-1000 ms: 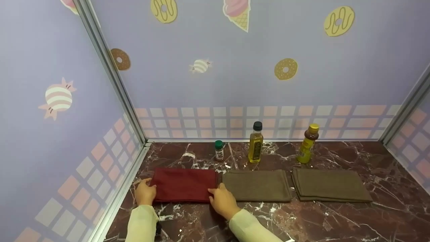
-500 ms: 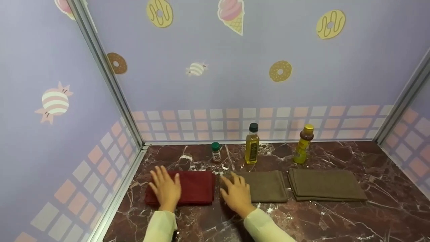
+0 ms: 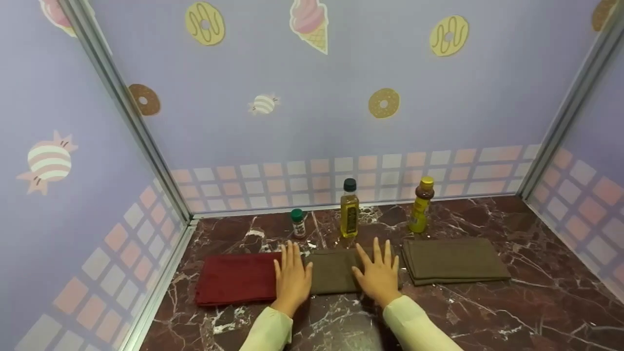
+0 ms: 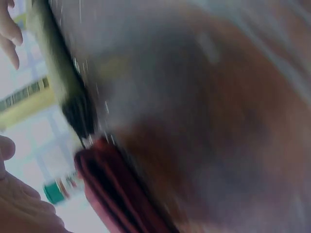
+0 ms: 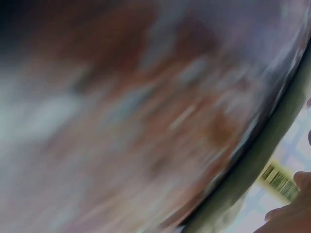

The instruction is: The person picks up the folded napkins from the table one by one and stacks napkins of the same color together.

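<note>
Both hands lie flat, palms down, on the marble bench [image 3: 487, 312], forearms in pale sleeves reaching in from the near edge. The left hand [image 3: 291, 278] has its fingers straight and close together, pointing toward the back wall; it rests over the seam where the red cloth [image 3: 236, 279] meets the middle olive cloth [image 3: 333, 271], gripping nothing. The right hand [image 3: 379, 275] has its fingers straight and slightly spread, pressing on the right part of the same middle olive cloth, and likewise grips nothing. That cloth lies folded between the two hands, near the middle of the bench, its left edge touching the red cloth. A second olive cloth [image 3: 456, 260] lies just beside it toward the right edge. Along the back edge stand a small green-capped jar [image 3: 298, 223], an oil bottle [image 3: 349, 208] and a yellow-capped bottle [image 3: 420, 205]. Both wrist views are blurred; finger detail cannot be confirmed there.
</note>
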The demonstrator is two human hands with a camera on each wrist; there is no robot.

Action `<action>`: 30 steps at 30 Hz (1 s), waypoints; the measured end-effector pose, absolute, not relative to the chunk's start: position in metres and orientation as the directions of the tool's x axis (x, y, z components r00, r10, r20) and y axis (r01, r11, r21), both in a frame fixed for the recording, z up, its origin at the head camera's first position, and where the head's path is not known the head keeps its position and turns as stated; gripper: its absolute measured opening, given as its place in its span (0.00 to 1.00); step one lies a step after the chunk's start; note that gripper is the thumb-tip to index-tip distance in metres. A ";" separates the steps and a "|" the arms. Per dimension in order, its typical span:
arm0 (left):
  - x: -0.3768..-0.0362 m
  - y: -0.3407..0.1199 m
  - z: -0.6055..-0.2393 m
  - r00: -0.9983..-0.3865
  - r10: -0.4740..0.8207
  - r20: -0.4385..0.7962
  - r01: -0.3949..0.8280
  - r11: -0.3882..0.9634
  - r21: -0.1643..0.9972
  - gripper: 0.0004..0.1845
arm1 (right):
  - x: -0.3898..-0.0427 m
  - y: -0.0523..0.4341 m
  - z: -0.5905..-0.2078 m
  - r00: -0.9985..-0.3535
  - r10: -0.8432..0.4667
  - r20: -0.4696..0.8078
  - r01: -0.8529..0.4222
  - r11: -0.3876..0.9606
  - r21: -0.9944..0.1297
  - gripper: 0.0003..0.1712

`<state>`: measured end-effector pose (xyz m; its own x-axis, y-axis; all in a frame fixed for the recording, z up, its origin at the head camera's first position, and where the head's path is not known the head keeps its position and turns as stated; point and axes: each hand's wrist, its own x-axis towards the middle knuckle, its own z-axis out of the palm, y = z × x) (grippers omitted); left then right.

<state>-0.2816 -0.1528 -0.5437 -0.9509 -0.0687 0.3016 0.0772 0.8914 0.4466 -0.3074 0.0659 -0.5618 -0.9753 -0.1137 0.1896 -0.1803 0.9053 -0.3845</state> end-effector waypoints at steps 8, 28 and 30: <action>-0.288 -0.122 -0.553 -0.974 0.007 0.229 0.094 0.924 0.370 0.35 | -0.306 0.102 -0.562 -0.992 -0.024 0.121 -0.071 0.914 -0.399 0.38; -0.290 -0.091 -0.552 -0.975 -0.189 0.118 -0.175 0.977 0.124 0.30 | -0.298 0.128 -0.560 -0.986 0.021 0.166 -0.036 0.942 -0.334 0.31; -0.290 -0.091 -0.549 -0.973 -0.207 0.104 -0.190 0.969 0.158 0.30 | -0.298 0.127 -0.559 -0.987 0.014 0.162 -0.043 0.938 -0.343 0.31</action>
<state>-0.2905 -0.0906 -0.5487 -0.9727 -0.2073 0.1041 -0.1896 0.9690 0.1582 -0.2979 0.1272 -0.5592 -0.9867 0.0135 0.1618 -0.0433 0.9385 -0.3426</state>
